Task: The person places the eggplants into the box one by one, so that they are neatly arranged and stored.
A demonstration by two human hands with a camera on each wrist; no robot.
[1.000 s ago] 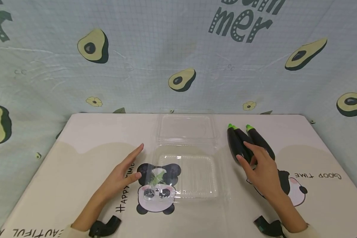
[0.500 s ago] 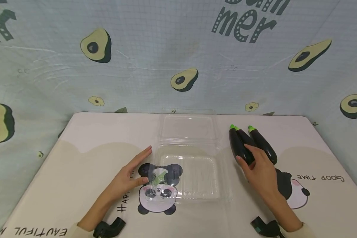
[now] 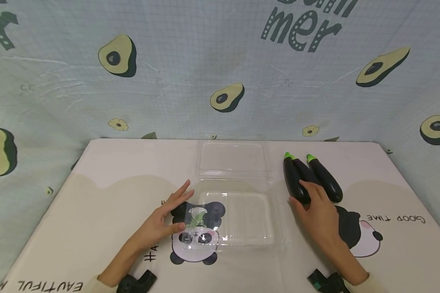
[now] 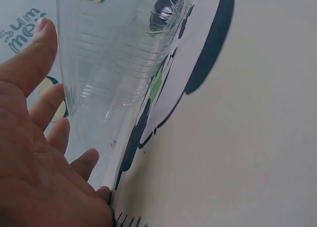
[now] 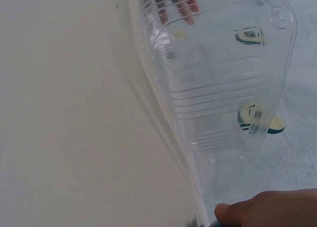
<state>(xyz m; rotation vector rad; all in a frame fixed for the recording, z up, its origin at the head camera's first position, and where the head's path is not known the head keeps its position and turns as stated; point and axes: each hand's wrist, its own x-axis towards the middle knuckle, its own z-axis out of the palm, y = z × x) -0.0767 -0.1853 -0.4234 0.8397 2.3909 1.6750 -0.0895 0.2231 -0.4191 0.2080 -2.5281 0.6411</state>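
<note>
Behind the right fingers (image 3: 313, 193), the middle eggplant (image 3: 304, 169) lies — lower end hidden

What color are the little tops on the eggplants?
The tops of the eggplants are bright green. The head view shows them best.

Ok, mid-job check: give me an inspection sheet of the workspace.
Surface: pale printed table.
Job's things: three eggplants side by side; clear container, lid folded open, nothing seen inside.
Clutter: nothing seen.
Left hand: open beside the container's left edge, contact unclear.
Right hand: at the near end of the leftmost eggplant, grip unclear.
Cables: nothing plainly seen.
Surroundings: avocado-print backdrop.
</note>
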